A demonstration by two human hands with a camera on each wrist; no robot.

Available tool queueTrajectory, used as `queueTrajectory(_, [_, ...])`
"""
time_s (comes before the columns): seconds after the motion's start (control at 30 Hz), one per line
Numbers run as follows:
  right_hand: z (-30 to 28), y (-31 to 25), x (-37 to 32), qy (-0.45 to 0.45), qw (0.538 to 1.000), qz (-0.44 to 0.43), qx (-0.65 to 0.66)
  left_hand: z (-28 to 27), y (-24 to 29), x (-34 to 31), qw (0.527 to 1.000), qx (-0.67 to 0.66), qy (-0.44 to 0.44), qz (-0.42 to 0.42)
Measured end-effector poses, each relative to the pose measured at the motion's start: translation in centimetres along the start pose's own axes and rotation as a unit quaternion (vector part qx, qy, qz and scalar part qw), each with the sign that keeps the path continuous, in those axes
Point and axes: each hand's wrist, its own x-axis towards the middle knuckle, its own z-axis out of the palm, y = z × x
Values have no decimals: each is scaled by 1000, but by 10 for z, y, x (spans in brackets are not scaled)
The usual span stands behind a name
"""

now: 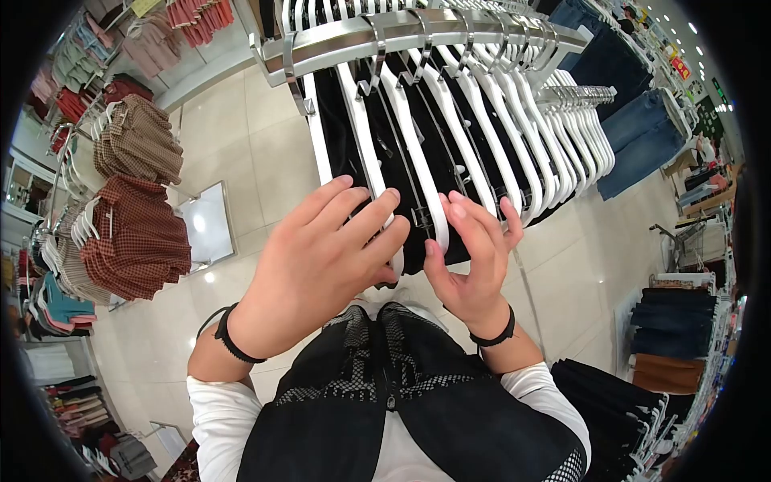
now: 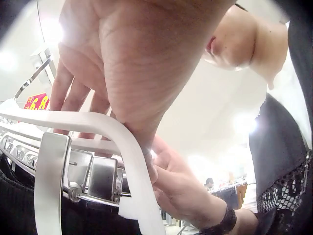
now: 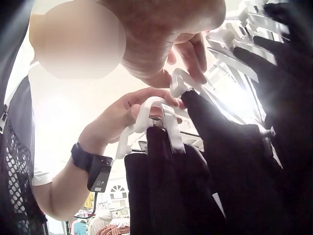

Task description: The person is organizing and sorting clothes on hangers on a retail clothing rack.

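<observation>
Parting black garments [image 1: 341, 112] on the rail [image 1: 401, 32] beyond both hands, with left hand [image 1: 321, 265] curled round one white hanger [image 1: 365, 153] and right hand [image 1: 470, 257] pinching the neighbouring hanger [image 1: 414, 153] just beside, probably needing a gentle sideways slide next.

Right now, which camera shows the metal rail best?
The head view: the metal rail runs across the top, white hangers hooked on it. The left wrist view shows at most a blurred metal bit at left; the right wrist view, no rail clearly.

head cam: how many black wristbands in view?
2. Left wristband, behind the left hand; right wristband, behind the right hand. Both hands hold white hangers. None seems hidden.
</observation>
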Motion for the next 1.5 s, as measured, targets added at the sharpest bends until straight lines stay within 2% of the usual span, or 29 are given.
queueTrajectory(0.33, [-4,4,-4,-6,1000,-4,10,4,-2,1,999,-28,11,9])
queueTrajectory(0.43, [-18,5,-5,-19,999,30,-31,3,-1,-1,999,-46,14,-7])
queueTrajectory(0.53, [-25,10,0,37,991,106,-74,7,-4,-1,999,-40,15,-3])
queueTrajectory(0.63, [-21,17,-3,-10,986,112,-122,8,-5,0,999,-52,8,11])
queueTrajectory(0.73, [-19,18,-1,4,987,99,-128,9,-9,-3,998,-60,-19,10])
queueTrajectory(1.1, [-12,16,-3,43,997,47,-42,25,-13,-6,996,-94,1,6])
queueTrajectory(1.23, [-15,21,-8,22,995,70,-75,29,-14,-8,995,-99,15,6])
queueTrajectory(1.4, [-28,33,-5,110,982,115,-100,35,-17,-11,993,-108,37,13])
queueTrajectory(1.5, [-34,38,-3,53,976,154,-144,36,-18,-13,992,-117,49,13])
